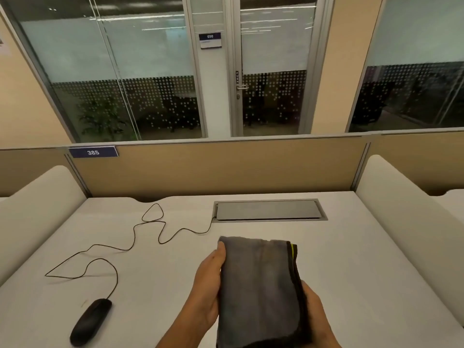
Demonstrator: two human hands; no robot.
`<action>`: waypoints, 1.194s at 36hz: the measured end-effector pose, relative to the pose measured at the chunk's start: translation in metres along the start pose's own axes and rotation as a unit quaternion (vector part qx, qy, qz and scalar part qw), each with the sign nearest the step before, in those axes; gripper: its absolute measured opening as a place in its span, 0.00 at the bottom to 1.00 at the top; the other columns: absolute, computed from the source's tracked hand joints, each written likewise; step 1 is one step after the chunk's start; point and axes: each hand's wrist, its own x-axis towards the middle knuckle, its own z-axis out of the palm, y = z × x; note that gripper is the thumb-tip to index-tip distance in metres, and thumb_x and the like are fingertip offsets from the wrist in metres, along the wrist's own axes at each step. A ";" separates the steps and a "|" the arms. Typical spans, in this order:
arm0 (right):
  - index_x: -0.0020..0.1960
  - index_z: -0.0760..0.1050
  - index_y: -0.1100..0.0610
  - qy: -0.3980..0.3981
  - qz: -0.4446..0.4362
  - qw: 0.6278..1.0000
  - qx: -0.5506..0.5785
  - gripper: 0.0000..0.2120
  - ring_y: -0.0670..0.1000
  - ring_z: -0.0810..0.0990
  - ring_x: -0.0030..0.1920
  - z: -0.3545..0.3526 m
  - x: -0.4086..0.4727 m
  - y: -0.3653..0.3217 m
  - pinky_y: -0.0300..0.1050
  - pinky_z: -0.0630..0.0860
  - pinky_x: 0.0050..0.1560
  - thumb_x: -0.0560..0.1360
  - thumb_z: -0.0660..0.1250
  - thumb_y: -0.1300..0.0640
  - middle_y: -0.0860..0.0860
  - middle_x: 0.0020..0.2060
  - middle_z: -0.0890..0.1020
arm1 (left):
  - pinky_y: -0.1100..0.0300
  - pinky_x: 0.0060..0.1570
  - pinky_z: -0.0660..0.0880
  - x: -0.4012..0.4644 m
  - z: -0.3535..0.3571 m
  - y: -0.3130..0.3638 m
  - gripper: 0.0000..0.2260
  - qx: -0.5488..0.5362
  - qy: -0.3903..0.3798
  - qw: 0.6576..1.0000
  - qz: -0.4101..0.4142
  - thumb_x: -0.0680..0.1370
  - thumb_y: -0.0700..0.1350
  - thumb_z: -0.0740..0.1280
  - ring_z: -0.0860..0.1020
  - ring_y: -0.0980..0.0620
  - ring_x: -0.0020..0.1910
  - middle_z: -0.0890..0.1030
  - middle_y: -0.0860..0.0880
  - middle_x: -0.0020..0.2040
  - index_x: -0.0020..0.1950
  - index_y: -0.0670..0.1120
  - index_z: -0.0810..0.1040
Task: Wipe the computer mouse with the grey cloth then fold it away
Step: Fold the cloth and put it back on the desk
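Note:
The grey cloth (pixel 258 290) is folded into a long rectangle with a dark hem and a small yellow-green tag at its far right corner. It is held above the white desk (pixel 351 259), near the front middle. My left hand (pixel 208 285) grips its left edge, thumb on top. My right hand (pixel 316 315) holds its right edge from below, mostly hidden by the cloth. The black computer mouse (pixel 90 321) lies on the desk at the front left, apart from both hands.
The mouse's thin black cable (pixel 118 247) loops across the left of the desk to a grey cable hatch (pixel 268 209) at the back. A tan partition (pixel 226 167) closes the far edge. Cream side dividers (pixel 37 197) flank the desk.

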 end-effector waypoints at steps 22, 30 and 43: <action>0.64 0.68 0.40 0.023 -0.167 0.910 -0.380 0.32 0.45 0.79 0.58 0.097 -0.020 0.011 0.40 0.78 0.58 0.64 0.75 0.35 0.36 0.61 0.76 | 0.51 0.47 0.81 0.027 -0.002 0.033 0.13 0.051 -0.011 0.997 0.051 0.80 0.54 0.61 0.82 0.44 0.51 0.82 0.43 0.53 0.54 0.45 0.75; 0.65 0.73 0.44 0.052 -0.221 0.863 -0.452 0.18 0.39 0.80 0.49 0.081 -0.021 -0.014 0.27 0.74 0.50 0.78 0.67 0.59 0.43 0.54 0.82 | 0.53 0.43 0.82 0.031 -0.001 0.034 0.10 0.027 -0.053 0.996 0.062 0.81 0.48 0.63 0.85 0.47 0.45 0.84 0.43 0.48 0.55 0.42 0.77; 0.59 0.80 0.62 -0.221 -0.086 0.914 -0.330 0.15 0.60 0.81 0.56 0.016 -0.029 -0.126 0.49 0.78 0.55 0.73 0.70 0.61 0.61 0.55 0.82 | 0.53 0.63 0.75 0.073 -0.004 0.047 0.34 0.253 -0.363 0.890 0.113 0.70 0.57 0.76 0.76 0.50 0.65 0.78 0.53 0.66 0.72 0.64 0.64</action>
